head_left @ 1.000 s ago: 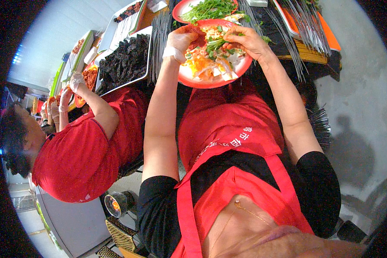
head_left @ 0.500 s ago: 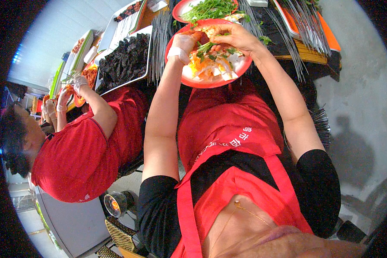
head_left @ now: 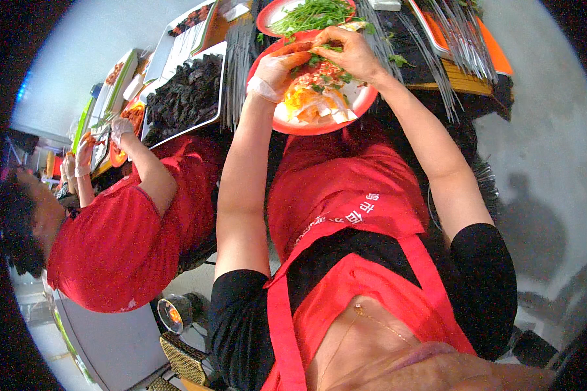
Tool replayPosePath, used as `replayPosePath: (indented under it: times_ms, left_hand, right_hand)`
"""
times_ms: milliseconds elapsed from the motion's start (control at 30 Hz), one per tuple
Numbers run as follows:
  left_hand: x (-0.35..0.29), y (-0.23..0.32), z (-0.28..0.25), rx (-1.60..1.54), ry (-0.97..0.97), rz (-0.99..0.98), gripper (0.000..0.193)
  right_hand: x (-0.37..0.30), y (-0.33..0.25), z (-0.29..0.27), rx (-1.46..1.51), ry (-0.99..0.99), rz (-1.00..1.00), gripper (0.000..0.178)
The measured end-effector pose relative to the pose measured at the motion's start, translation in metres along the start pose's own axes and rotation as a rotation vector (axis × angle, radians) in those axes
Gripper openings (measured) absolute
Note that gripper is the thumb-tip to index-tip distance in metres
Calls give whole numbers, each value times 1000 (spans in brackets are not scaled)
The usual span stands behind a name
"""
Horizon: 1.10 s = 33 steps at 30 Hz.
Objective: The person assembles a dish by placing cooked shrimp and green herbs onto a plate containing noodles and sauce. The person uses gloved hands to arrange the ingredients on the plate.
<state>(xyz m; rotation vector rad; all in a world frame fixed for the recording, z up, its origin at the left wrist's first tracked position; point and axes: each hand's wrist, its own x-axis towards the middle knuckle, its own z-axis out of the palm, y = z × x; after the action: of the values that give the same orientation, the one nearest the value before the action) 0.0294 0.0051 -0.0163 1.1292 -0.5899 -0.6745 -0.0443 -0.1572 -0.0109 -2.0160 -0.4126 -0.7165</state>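
Note:
A round plate [head_left: 362,106] with a red rim and white inside is in front of me. On it lie yellow-orange and white sliced pieces [head_left: 314,106], reddish bits and scattered green leaves. My left hand [head_left: 275,73], in a clear glove stained orange, is closed at the plate's far left; what its fingers hold is hidden. My bare right hand [head_left: 351,55] meets it over the far part of the plate, its fingers pinched on green herb sprigs [head_left: 332,47]. The two sets of fingertips are close together.
Beyond is a second red-rimmed plate [head_left: 264,19] heaped with green herbs [head_left: 310,16]. Metal skewers [head_left: 240,72] lie left and right. A white tray [head_left: 222,81] holds dark sheet-like pieces [head_left: 188,94]. At left, a person in red [head_left: 120,244] works with gloved hands.
My right hand has shifted left toward my left hand, and the sprig stems that stuck out over the plate no longer show there. The neighbour's gloved hands have moved slightly.

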Motion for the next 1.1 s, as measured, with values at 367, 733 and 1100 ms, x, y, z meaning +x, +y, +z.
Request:
replayPosePath:
  times_ms: [367, 733, 1100]
  left_hand:
    - [2, -3, 4, -141, 164, -42, 22]
    - [11, -14, 2, -108, 169, -79, 20]
    - [20, -22, -10, -167, 136, -54, 19]
  right_hand:
    - [-38, 13, -103, -126, -254, 263, 41]
    - [-110, 10, -215, -784, -384, 874, 27]
    - [-96, 32, -139, -598, -122, 640, 11]
